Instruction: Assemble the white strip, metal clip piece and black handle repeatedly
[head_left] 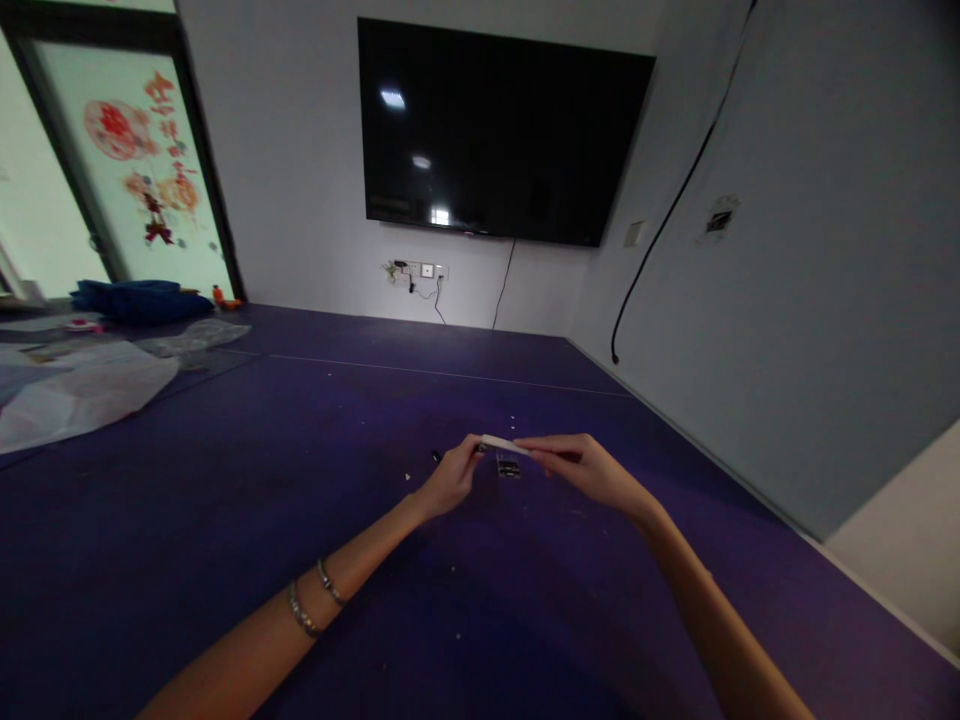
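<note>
A thin, flat white piece (504, 444) is held up between my two hands, seen almost edge-on; its exact kind does not show. My left hand (451, 478) is closed on its left end, where a small dark part peeks out by the fingertips. At the other end, my right hand (589, 468) pinches it between thumb and straight fingers. Just below the piece, a small dark rectangular item (508, 467) with a clear edge lies on the purple surface (337, 560). Beside my left hand lies a small black object (436, 456).
Tiny white bits (407, 477) are scattered around the hands. Clear plastic sheeting (90, 395) and a blue cloth heap (142, 300) lie at the far left. A television (502, 130) hangs on the back wall; a black cable (667, 215) dangles along the right wall.
</note>
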